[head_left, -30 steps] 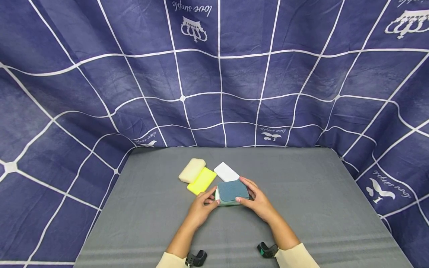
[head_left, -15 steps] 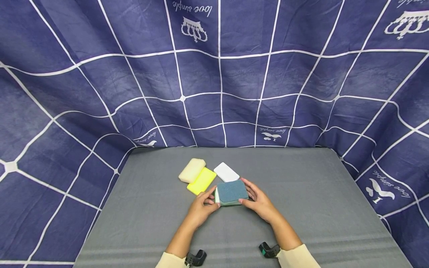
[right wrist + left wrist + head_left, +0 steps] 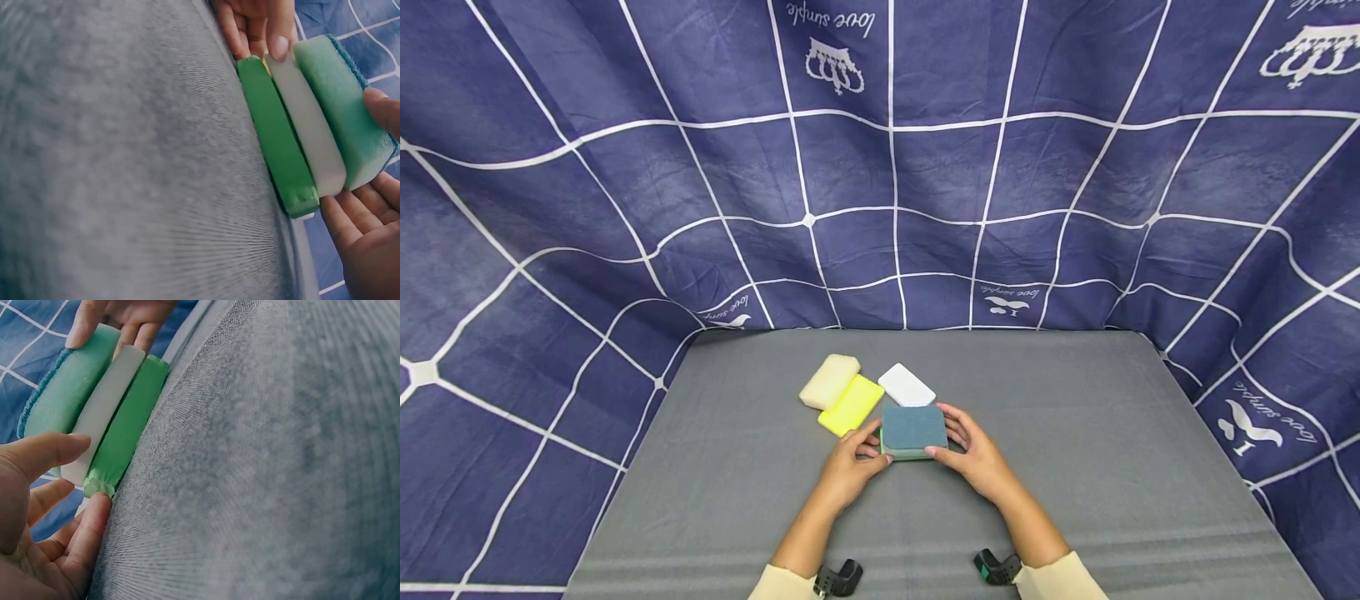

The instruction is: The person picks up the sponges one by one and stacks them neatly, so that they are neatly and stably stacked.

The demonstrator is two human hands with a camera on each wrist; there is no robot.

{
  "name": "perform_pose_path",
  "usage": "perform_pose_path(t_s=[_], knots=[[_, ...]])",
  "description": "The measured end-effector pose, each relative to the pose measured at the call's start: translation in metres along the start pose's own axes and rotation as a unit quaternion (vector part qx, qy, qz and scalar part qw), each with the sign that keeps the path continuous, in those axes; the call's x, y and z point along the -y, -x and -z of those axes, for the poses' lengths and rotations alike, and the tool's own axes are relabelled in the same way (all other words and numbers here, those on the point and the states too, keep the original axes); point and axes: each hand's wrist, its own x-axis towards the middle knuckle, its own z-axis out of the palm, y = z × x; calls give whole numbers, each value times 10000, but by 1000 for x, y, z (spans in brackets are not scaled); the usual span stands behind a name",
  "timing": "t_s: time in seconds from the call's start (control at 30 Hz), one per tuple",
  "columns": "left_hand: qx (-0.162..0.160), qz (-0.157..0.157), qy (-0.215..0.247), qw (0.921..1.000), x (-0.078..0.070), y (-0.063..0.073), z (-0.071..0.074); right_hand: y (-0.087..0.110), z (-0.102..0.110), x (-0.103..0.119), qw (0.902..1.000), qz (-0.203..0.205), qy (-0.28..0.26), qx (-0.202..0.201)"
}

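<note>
Left hand (image 3: 848,468): my thumb and fingers pinch at the left ends of the white block (image 3: 310,128) and green block (image 3: 279,140).
Right hand (image 3: 979,460): I grip the teal sponge (image 3: 340,106) near its right end.
Between my hands: green on the tabletop (image 3: 1075,450), white over it, teal uppermost, blue face up.
Slip risk: uneven release could leave teal crooked.
Skew risk: pressing harder from one side might slide the layers apart.
Knock risk: the white pad (image 3: 907,386), just beyond my fingers, could be nudged.

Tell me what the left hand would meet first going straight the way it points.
Probably the stack: the left hand points at and touches its end. Which layer would come first is hard to judge.
</note>
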Motion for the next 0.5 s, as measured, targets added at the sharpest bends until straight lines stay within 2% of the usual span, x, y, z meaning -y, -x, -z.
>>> perform_pose_path(t_s=[0.27, 0.5], knots=[[-16, 167, -58, 9998, -2, 0, 0, -2, -1, -1, 10000, 50, -26, -16], [-43, 104, -55, 9999, -2, 0, 0, -2, 0, -1, 9999, 141, -15, 45]])
